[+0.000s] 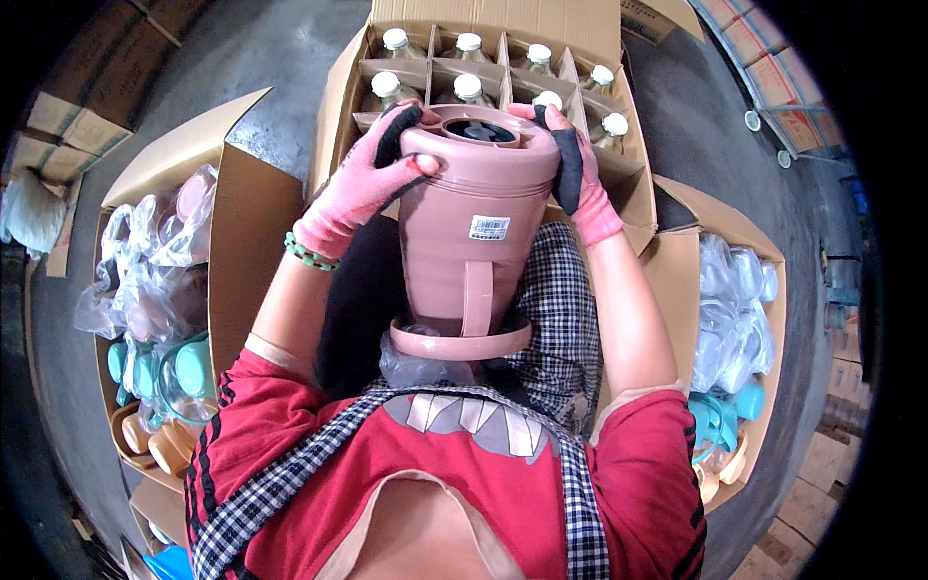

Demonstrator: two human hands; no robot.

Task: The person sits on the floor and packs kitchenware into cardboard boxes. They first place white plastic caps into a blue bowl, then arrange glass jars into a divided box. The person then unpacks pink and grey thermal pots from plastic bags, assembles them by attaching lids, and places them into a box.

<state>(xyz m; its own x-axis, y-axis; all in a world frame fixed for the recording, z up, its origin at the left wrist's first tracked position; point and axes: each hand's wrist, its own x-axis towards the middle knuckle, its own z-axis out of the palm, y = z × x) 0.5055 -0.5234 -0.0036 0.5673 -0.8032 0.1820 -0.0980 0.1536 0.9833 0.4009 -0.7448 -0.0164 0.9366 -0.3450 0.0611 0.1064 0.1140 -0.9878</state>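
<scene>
A pink plastic flask body [474, 227] with a handle and a white label stands on my lap, its wide base toward me and its open top away from me. My left hand [362, 184], in a pink glove, grips the upper left of the flask rim. On the upper right of the rim my right hand [570, 169], in a pink and black glove, presses down. A dark round opening [480, 130] shows in the top between my hands.
A cardboard box [599, 39] with dividers holds several glass liners with white caps just beyond the flask. A box [232, 242] at my left holds bagged pink, teal and orange parts. Another box [677, 280] at my right holds bagged clear and teal parts. Grey floor lies around.
</scene>
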